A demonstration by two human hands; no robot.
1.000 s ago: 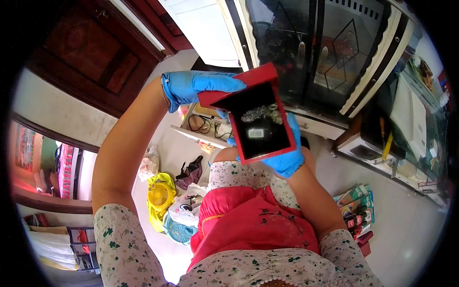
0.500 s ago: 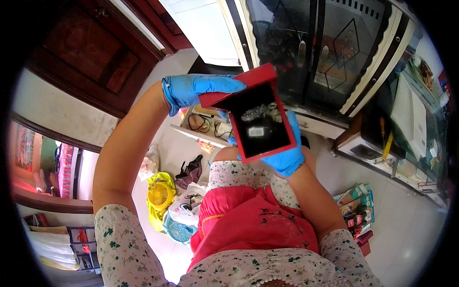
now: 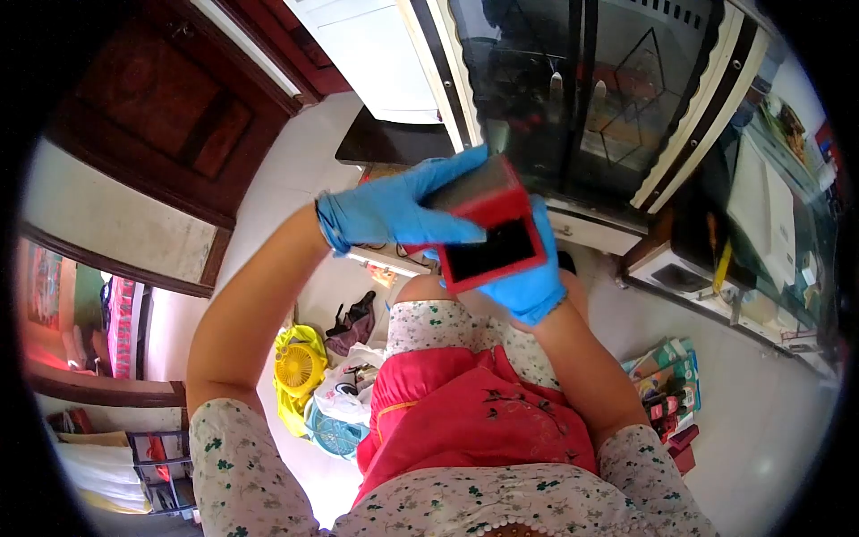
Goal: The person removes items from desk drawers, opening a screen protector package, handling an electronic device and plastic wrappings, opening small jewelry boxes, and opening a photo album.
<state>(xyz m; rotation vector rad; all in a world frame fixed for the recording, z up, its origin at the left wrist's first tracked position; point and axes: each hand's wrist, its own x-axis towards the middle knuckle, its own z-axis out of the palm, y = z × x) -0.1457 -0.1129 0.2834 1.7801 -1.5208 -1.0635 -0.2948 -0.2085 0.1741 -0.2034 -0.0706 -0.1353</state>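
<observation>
My left hand [image 3: 403,208], in a blue glove, grips the lid [image 3: 472,190] of a small red box, fingers along its top and thumb across its front edge. The lid is tilted partway down over the box. From beneath and the right side, my right hand [image 3: 528,297], also blue-gloved, holds the red box base [image 3: 497,277]. Dark lining shows through the gap, and whatever lies inside is hidden. The box is held above my lap, over the red cloth [image 3: 483,403] I wear.
A glass-doored cabinet [image 3: 591,98] stands ahead, and an open drawer [image 3: 394,260] sits behind my left hand. On the floor are a yellow fan [image 3: 300,367], a blue fan [image 3: 338,435], a white plastic bag [image 3: 347,391], dark cloth [image 3: 352,324] and, right, piled packages [image 3: 667,389].
The lid has swung down from wide open to partly over the box. My left hand moved right and down with it, hiding the clear-wrapped item and white label inside.
</observation>
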